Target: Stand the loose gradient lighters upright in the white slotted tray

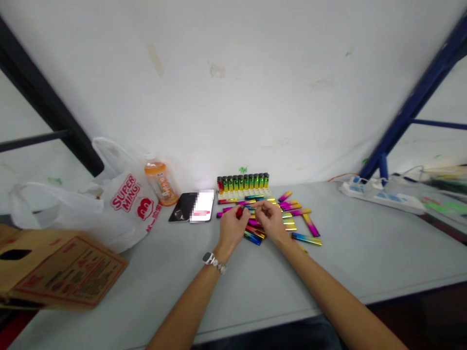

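My left hand (232, 224), with a watch on its wrist, is closed around a red lighter (239, 212) that its fingers mostly cover. Close by on the right, my right hand (270, 218) has its fingers pinched together; what they hold, if anything, is too small to make out. Under and around both hands lie loose shiny lighters (307, 238) in purple, yellow, blue and red. Behind them, a row of upright lighters (246, 183) with dark tops stands in a white rack (242, 193). Most are green and yellow, and the leftmost is red.
Left of the hands lies a phone with a lit screen (204, 200) beside a dark flat panel (182, 208). Farther left are an orange drink bottle (162, 182), a white plastic bag (105, 204) and a cardboard box (69, 267). A power strip (383, 195) lies at the right.
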`<control>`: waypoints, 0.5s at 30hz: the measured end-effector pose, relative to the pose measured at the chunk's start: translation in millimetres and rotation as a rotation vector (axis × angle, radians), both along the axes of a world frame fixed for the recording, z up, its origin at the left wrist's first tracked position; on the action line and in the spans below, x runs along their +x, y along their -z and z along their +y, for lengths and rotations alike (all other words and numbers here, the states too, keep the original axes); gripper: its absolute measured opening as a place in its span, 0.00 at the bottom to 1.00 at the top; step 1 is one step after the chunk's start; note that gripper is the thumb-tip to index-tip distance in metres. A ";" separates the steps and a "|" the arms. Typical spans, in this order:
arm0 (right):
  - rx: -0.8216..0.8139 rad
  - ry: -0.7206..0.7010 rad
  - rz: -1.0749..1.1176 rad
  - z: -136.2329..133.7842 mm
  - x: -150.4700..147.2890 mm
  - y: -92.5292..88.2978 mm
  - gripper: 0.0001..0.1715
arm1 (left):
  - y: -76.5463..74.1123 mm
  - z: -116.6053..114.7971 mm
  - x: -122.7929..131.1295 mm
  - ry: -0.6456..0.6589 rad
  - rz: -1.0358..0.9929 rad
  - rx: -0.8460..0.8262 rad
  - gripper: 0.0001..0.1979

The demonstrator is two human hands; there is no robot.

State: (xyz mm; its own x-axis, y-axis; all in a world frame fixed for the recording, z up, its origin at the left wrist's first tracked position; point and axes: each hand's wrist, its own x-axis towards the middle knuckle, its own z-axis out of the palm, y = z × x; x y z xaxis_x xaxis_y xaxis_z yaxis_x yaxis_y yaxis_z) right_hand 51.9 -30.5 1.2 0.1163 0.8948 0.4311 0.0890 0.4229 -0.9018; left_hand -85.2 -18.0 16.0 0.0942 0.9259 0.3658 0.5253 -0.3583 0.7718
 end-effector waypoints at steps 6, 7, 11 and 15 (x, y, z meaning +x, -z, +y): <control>-0.022 -0.048 -0.007 -0.2 -1.0 6.5 0.10 | 1.0 2.2 -0.9 -0.012 0.011 0.004 0.13; -0.023 -0.053 -0.014 -0.5 -1.5 7.4 0.11 | 1.3 2.2 -0.9 -0.014 0.008 0.000 0.13; -0.037 -0.067 -0.038 -1.3 -3.2 8.3 0.13 | 1.9 2.3 -0.5 -0.021 -0.011 -0.011 0.14; -0.035 -0.057 -0.041 -1.6 -3.5 7.0 0.12 | 1.9 0.8 -0.8 -0.008 -0.079 -0.005 0.17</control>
State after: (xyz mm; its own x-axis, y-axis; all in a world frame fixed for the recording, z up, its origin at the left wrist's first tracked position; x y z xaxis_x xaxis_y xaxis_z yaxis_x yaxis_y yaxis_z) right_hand 48.4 -32.1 -5.8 0.0474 0.9142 0.4025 0.1032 0.3963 -0.9123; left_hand -86.1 -17.2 14.0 0.0577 0.9282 0.3675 0.4656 -0.3506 0.8126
